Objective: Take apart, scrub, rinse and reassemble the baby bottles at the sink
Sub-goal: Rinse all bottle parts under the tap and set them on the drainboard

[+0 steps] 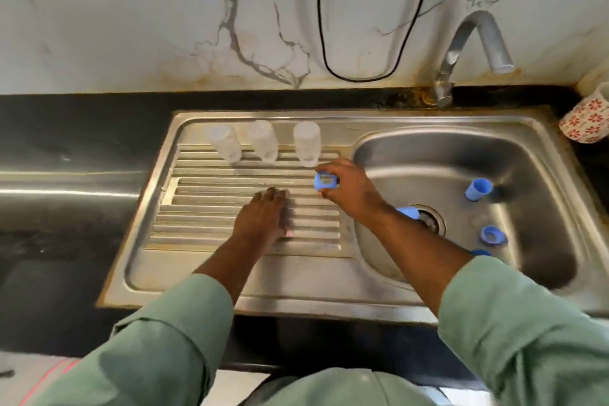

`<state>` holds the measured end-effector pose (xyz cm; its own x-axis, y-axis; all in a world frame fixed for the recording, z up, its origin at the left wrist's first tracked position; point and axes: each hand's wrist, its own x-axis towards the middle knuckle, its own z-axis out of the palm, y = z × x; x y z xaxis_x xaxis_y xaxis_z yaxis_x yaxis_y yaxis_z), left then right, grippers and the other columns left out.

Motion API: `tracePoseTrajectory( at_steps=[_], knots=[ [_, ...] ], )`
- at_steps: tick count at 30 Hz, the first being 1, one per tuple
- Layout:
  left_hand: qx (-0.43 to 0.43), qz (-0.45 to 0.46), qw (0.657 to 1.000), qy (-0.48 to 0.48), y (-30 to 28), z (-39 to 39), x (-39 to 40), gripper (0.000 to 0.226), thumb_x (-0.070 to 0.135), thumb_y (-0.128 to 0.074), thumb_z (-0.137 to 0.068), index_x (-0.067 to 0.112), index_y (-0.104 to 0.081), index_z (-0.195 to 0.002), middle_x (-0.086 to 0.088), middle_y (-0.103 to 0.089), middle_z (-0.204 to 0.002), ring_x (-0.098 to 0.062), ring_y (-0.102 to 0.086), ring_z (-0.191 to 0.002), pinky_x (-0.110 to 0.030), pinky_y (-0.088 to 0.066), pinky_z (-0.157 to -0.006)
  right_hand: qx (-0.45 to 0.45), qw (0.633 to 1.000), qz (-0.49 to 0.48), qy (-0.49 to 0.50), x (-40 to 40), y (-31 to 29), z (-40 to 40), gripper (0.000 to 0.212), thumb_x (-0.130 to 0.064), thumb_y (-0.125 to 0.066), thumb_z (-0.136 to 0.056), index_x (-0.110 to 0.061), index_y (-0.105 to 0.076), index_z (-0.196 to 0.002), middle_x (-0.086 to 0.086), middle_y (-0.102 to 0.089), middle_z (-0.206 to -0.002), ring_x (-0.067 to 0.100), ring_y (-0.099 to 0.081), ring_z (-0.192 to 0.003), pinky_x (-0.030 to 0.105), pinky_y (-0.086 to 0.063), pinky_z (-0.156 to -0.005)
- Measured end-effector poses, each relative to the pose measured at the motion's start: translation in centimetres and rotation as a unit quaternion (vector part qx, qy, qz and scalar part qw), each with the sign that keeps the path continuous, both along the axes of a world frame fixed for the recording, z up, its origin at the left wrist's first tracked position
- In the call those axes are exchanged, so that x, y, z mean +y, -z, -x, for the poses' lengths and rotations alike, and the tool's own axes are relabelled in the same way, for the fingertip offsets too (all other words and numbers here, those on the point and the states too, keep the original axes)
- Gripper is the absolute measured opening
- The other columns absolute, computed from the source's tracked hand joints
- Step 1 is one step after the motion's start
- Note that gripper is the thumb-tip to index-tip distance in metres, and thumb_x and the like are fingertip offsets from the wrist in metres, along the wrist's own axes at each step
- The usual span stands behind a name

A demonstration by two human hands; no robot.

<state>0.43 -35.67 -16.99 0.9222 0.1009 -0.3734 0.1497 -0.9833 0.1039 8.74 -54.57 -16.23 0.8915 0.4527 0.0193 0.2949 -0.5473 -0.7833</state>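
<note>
Green sleeves (158,349) at the bottom of the frame, one at lower left, one at lower right, both arms reaching up over a steel sink unit (296,303) set in a dark counter (66,128).

Left hand (262,219) near the centre, lying palm down on the ribbed draining board (211,208), fingers straight and close together, holding nothing.

Right hand (346,188) just right of centre, at the board's right edge beside the basin, fingers curled around a blue bottle ring (325,181), pinched between fingertips and thumb, opening facing the camera.

Three clear bottle bodies (263,142) in a row along the top of the draining board, standing upside down, close together but apart; the rightmost (307,143) just above the held ring, contact between them impossible to tell.

In the basin (543,257) at centre right: a blue cap (478,189) lying tilted towards the upper right; a second blue ring (492,235) lower right; another blue piece (408,212) beside the drain (433,222), partly hidden by the right forearm; a further blue edge (480,253) showing just above the right sleeve, kind unclear.

Curved metal tap (474,39) at upper right, spout over the basin. Floral-patterned mug (588,119) at the far right edge on the counter. Black cable (362,77) looping down the white marbled wall (131,26) at top centre.
</note>
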Motion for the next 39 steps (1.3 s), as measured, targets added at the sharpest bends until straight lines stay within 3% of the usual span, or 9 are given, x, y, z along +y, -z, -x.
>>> tracePoseTrajectory(
  at_steps=[4,9,14,19,24,26,29,34,39],
  knots=[
    [0.022,0.045,0.998,0.023,1.2,-0.8,1.8,0.099,0.049,-0.077,-0.075,0.018,-0.025,-0.153,-0.004,-0.021,-0.159,-0.028,-0.03,-0.14,-0.046,-0.038,-0.109,0.035,0.997,0.041,0.059,3.7,0.9,1.0,0.046,-0.008,-0.078,-0.078,-0.011,-0.063,-0.122,0.007,-0.061,-0.121,0.02,-0.058,-0.109,0.027,-0.044,-0.095],
    [0.067,0.071,0.995,0.023,1.8,-1.6,2.1,0.101,0.046,-0.076,-0.079,0.016,-0.017,-0.155,-0.006,-0.005,-0.164,-0.034,-0.014,-0.148,-0.057,-0.025,-0.115,0.046,0.99,0.074,0.111,6.4,2.6,2.2,0.034,-0.009,-0.072,-0.082,-0.014,-0.061,-0.114,0.003,-0.059,-0.115,0.016,-0.055,-0.102,0.022,-0.038,-0.084],
    [0.069,0.062,0.995,0.046,2.2,-1.3,2.4,0.101,0.049,-0.071,-0.083,0.013,-0.01,-0.156,-0.011,-0.001,-0.164,-0.037,-0.008,-0.149,-0.059,-0.019,-0.117,0.04,0.984,0.119,0.127,7.4,2.7,2.6,0.034,-0.012,-0.071,-0.084,-0.016,-0.057,-0.114,0.004,-0.059,-0.114,0.021,-0.054,-0.104,0.031,-0.043,-0.087],
    [-0.053,0.046,0.994,0.08,2.6,0.3,2.1,0.075,0.045,-0.068,-0.086,0.01,-0.037,-0.145,-0.016,-0.033,-0.154,-0.035,-0.033,-0.14,-0.049,-0.035,-0.111,0.053,0.98,0.066,0.182,5.6,1.9,4.1,0.04,-0.014,-0.073,-0.082,-0.019,-0.059,-0.119,-0.003,-0.057,-0.118,0.015,-0.054,-0.106,0.03,-0.047,-0.092],
    [-0.197,0.174,0.947,0.185,2.2,2.0,-3.0,0.044,0.024,-0.075,-0.081,0.009,-0.064,-0.12,-0.012,-0.066,-0.118,-0.033,-0.063,-0.104,-0.042,-0.052,-0.087,0.073,0.962,0.099,0.245,-2.0,1.4,6.5,0.028,-0.014,-0.072,-0.085,-0.013,-0.067,-0.112,-0.005,-0.061,-0.109,0.009,-0.055,-0.098,0.014,-0.041,-0.086],
    [-0.166,0.202,0.945,0.199,0.9,1.4,-5.8,0.042,0.023,-0.066,-0.088,0.01,-0.059,-0.128,-0.008,-0.062,-0.123,-0.03,-0.058,-0.111,-0.04,-0.047,-0.093,0.071,0.956,0.112,0.261,-4.9,1.2,6.9,0.022,-0.012,-0.075,-0.083,-0.011,-0.071,-0.105,-0.006,-0.062,-0.098,0.011,-0.059,-0.091,0.012,-0.042,-0.08],
    [-0.116,0.207,0.95,0.201,0.4,-0.2,-10.0,0.046,0.027,-0.058,-0.094,0.015,-0.05,-0.138,-0.005,-0.054,-0.134,-0.026,-0.048,-0.123,-0.036,-0.039,-0.101,0.075,0.952,0.11,0.277,-9.0,1.1,6.8,0.015,-0.009,-0.076,-0.081,-0.012,-0.072,-0.095,-0.002,-0.066,-0.093,0.019,-0.065,-0.088,0.026,-0.05,-0.083],
    [-0.045,0.175,0.97,0.164,1.8,-3.1,-16.3,0.048,0.032,-0.06,-0.092,0.021,-0.051,-0.138,-0.004,-0.058,-0.129,-0.026,-0.053,-0.12,-0.035,-0.044,-0.097,0.113,0.956,0.085,0.257,-15.9,2.2,4.0,0.016,-0.003,-0.069,-0.084,-0.015,-0.07,-0.094,-0.003,-0.066,-0.088,-0.002,-0.061,-0.071,0.009,-0.045,-0.067],
    [0.008,0.164,0.982,0.092,4.0,-5.9,-22.9,0.044,0.034,-0.063,-0.089,0.027,-0.057,-0.132,-0.006,-0.06,-0.131,-0.028,-0.056,-0.12,-0.034,-0.045,-0.1,0.121,0.944,0.293,0.09,-23.6,5.2,-0.2,0.023,-0.015,-0.061,-0.088,-0.019,-0.069,-0.11,0.002,-0.067,-0.11,0.022,-0.061,-0.103,0.031,-0.045,-0.085]
  ],
)
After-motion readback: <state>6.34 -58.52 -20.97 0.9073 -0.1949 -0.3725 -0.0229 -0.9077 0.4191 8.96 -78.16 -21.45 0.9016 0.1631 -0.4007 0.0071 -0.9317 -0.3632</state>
